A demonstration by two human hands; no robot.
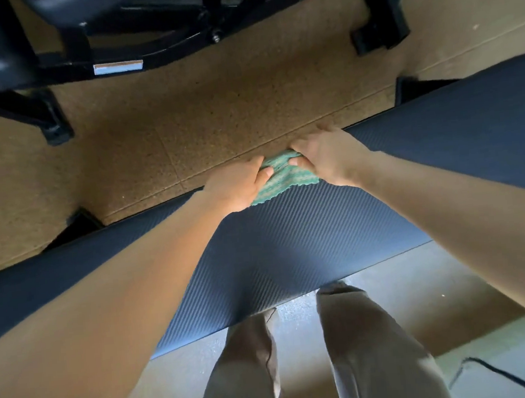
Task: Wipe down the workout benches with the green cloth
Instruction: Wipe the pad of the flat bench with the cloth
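Green cloth (284,177), one, in left hand (237,185) and right hand (327,155) on one bench (290,244)

ribbed matt bench pad (290,244), woven green cloth (288,177), speckled cork floor (184,123)

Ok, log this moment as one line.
left hand grips green cloth | right hand grips green cloth | green cloth on bench far edge
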